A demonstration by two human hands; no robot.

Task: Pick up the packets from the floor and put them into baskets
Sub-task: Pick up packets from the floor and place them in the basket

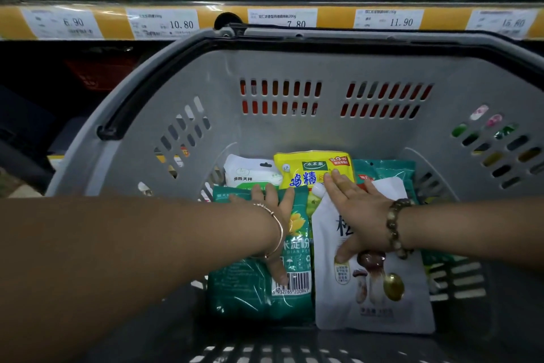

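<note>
Left hand (273,215) flat, fingers spread, palm down on green starch packet (250,289); right hand (359,212) flat and spread on white mushroom pouch (382,303), fingertips over edge of yellow chicken-essence packet (309,168); all lie on the bottom of the grey basket (323,68); white packet (250,171) and teal packet (388,169) behind, mostly covered; price tags (388,19) above, outer ones blurred.
</note>
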